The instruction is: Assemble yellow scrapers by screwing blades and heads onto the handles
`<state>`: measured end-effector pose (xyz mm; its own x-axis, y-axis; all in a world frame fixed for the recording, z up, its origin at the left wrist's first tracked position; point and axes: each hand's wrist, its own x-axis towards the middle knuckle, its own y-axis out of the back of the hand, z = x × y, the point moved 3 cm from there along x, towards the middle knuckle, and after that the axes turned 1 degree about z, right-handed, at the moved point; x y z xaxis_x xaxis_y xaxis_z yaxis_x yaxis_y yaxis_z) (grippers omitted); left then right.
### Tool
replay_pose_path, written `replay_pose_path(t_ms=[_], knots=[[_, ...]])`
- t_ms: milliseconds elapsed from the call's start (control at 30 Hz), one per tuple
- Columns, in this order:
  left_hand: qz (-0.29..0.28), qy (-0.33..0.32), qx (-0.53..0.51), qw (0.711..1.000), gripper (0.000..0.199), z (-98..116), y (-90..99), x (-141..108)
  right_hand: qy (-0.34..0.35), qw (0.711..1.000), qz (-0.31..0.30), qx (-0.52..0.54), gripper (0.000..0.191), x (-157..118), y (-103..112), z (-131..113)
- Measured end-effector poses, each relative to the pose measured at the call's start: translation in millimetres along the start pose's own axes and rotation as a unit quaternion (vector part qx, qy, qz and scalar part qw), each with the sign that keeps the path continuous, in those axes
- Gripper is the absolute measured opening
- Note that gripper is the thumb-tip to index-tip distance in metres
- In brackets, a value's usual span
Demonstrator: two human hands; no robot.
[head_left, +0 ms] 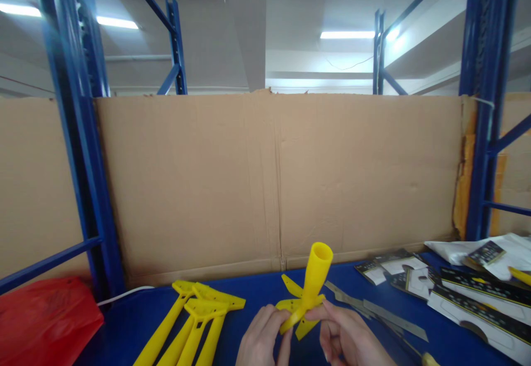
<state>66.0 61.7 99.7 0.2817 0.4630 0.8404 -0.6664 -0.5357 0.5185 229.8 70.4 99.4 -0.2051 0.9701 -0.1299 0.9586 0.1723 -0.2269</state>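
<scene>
Both hands hold a yellow plastic handle (315,277) at the bottom centre of the head view. Its round hollow end points up and tilts slightly right; flat yellow fins with small holes show around its lower part. My left hand (263,335) pinches the lower left of the piece between thumb and fingers. From the right, my right hand (348,333) grips near the base of the tube, its fingers curled. Whether all the fins belong to the held piece I cannot tell. To the left lie several similar yellow handles (197,322) with flat, forked heads.
Flat metal strips (396,320) lie right of my hands, beside a thin rod-like tool (400,338). Black and white printed cards (468,322) and a white plastic bag (452,250) occupy the right. A red bag (50,319) sits left. Cardboard (199,183) walls the blue table's back between blue posts.
</scene>
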Motion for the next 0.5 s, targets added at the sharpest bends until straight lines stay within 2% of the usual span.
replay_pose_path(t_ms=[133,233,333,400,500], knots=[[-0.053,0.157,-0.086,0.982,0.017,-10,-11.6,-7,0.030,0.997,0.020,-0.068,0.058,-2,3,-1],[-0.083,0.275,-0.175,0.942,0.024,-20,-18.8,-13,0.090,0.981,0.025,-0.168,0.043,-5,3,-4],[-0.093,0.361,-0.286,0.883,0.035,-29,-23.8,-18,0.148,0.933,0.004,-0.329,0.025,-8,0,-11],[-0.100,0.398,-0.328,0.851,0.040,-31,-24.5,-19,0.150,0.888,-0.029,-0.433,0.027,-10,-1,-15],[-0.100,0.435,-0.342,0.827,0.044,-29,-20.5,-16,0.144,0.838,-0.055,-0.523,0.030,-11,5,-20]])
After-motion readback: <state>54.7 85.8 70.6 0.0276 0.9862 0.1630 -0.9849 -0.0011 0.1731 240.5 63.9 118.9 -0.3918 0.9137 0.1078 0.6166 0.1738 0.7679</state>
